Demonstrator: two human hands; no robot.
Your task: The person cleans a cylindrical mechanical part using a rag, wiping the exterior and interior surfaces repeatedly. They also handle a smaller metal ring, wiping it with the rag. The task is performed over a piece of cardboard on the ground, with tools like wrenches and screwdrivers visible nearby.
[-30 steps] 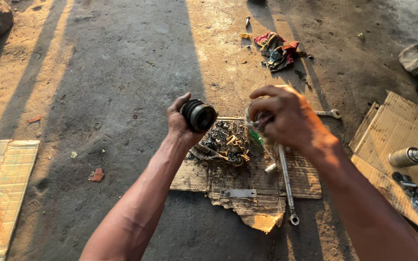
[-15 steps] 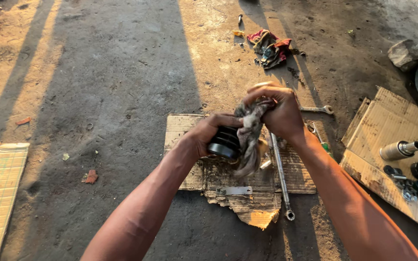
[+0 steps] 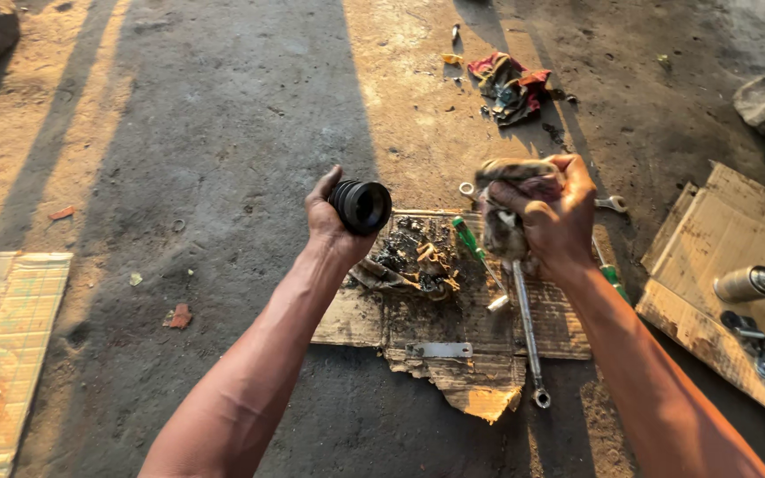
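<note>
The black ribbed rubber boot (image 3: pixel 360 206) is up in the air again in the left hand (image 3: pixel 329 221), its open mouth turned toward the person, fingers wrapped round its back. Half a second ago both hands were pressed together with the rag pushed into it; now they have parted. The right hand (image 3: pixel 552 221) is closed tight on the dirty rag (image 3: pixel 505 205), held apart to the side. Below lie the torn cardboard (image 3: pixel 471 376), a long spanner (image 3: pixel 529 332) and a green-handled screwdriver (image 3: pixel 471 243).
</note>
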